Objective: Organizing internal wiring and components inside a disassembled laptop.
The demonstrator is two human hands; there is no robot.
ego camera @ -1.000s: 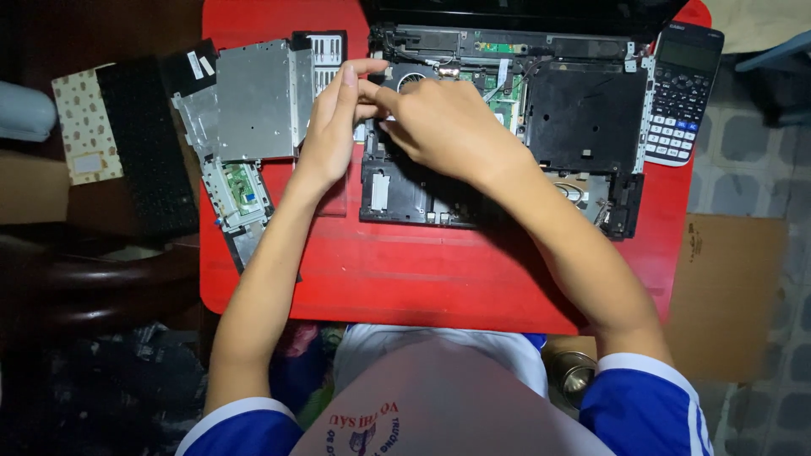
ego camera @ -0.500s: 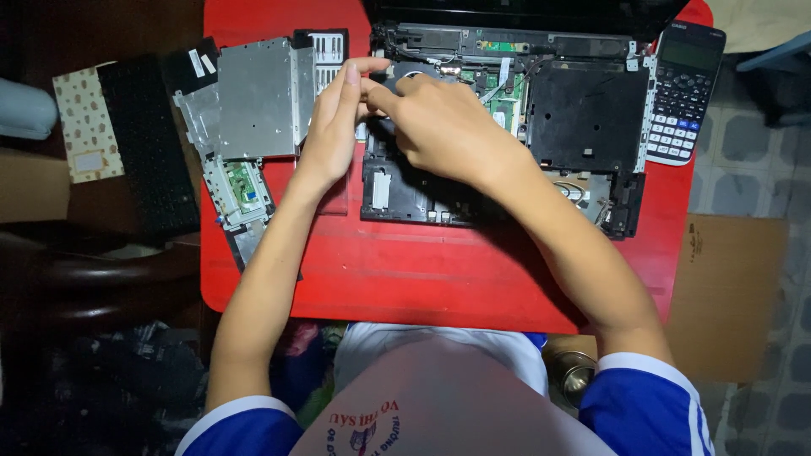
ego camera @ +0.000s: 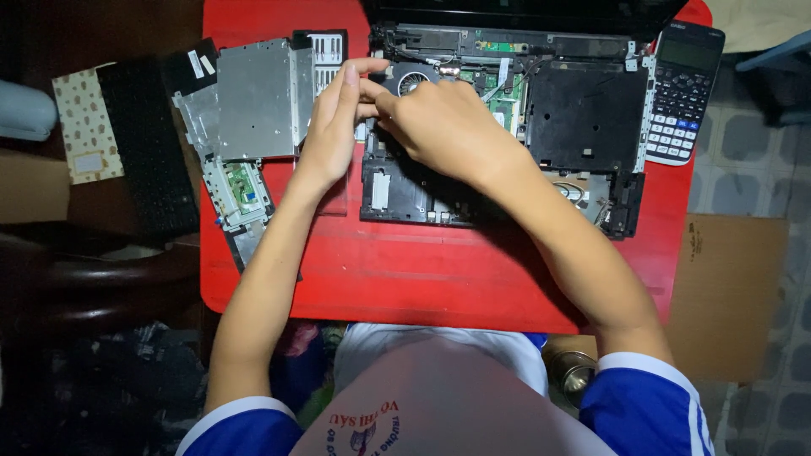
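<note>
An opened black laptop base [ego camera: 583,118] with bare boards and a round fan [ego camera: 414,82] lies at the far side of a red table [ego camera: 439,270]. My left hand [ego camera: 334,127] and my right hand [ego camera: 443,127] meet fingertip to fingertip over the laptop's near-left corner, just left of the fan. The left fingers are straight and held together. The right fingers are curled and pinched against them. Whatever lies between the fingertips is hidden.
Left of the laptop lie a silver metal plate [ego camera: 258,101], a black vented cover [ego camera: 325,51] and a small green board piece [ego camera: 241,190]. A black keyboard [ego camera: 148,143] and patterned card [ego camera: 80,127] sit off the table's left. A calculator [ego camera: 684,93] rests at the right edge.
Both hands stay at the same corner of the laptop. Only the fingertips have shifted slightly against each other.
</note>
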